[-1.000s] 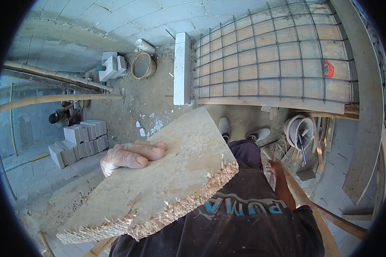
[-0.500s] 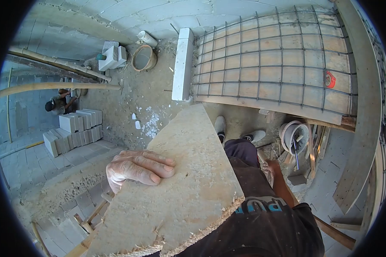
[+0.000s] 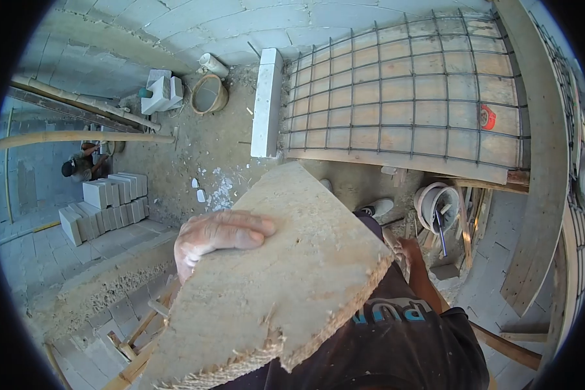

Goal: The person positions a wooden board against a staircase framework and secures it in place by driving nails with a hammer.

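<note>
A rough wooden board with a splintered, ragged near edge lies at a slant in front of my body, narrowing toward its far end. My left hand grips the board's left edge, fingers closed together over its upper face; the underside of that grip is hidden. At the board's right edge, beside my dark shirt, my right hand is partly covered by the board. Its fingers do not show well enough to tell what they hold.
A rebar grid lies over wooden panels, with a red tape measure. White blocks are stacked at left, near a crouching person. Buckets stand at the back; another bucket holds a tool. Bamboo poles cross the left.
The board has turned and shifted right, covering more of my legs and one shoe. My left hand has moved slightly right and up with it, its fingers now more tightly together.
</note>
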The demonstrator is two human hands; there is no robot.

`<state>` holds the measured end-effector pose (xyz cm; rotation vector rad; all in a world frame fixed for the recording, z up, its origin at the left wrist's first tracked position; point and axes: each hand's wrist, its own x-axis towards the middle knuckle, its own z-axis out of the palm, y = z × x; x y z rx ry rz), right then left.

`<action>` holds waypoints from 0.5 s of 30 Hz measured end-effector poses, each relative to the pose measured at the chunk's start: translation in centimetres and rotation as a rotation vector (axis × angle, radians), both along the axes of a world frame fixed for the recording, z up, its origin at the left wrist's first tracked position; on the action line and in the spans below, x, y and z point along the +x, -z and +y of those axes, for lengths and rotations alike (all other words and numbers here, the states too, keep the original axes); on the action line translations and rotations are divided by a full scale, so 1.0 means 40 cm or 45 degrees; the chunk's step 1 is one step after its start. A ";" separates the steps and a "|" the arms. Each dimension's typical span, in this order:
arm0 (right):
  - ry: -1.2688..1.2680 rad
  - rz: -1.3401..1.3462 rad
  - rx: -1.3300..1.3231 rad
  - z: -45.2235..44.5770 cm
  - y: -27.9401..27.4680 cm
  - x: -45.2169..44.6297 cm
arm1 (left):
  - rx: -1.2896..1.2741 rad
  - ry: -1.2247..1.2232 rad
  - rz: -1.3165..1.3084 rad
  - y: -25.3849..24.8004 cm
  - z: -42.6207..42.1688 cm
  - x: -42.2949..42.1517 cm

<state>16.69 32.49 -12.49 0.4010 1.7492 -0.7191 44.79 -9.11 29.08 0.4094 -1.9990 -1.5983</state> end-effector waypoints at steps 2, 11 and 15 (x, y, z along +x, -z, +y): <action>0.030 0.018 0.012 0.023 0.000 0.008 | 0.018 -0.055 -0.108 0.030 -0.016 -0.061; 0.328 -0.017 0.051 0.101 -0.044 0.110 | -0.714 0.164 -0.390 0.054 -0.066 -0.451; 0.516 0.022 0.038 0.240 0.046 0.187 | -0.768 0.578 -0.457 0.019 0.084 -0.658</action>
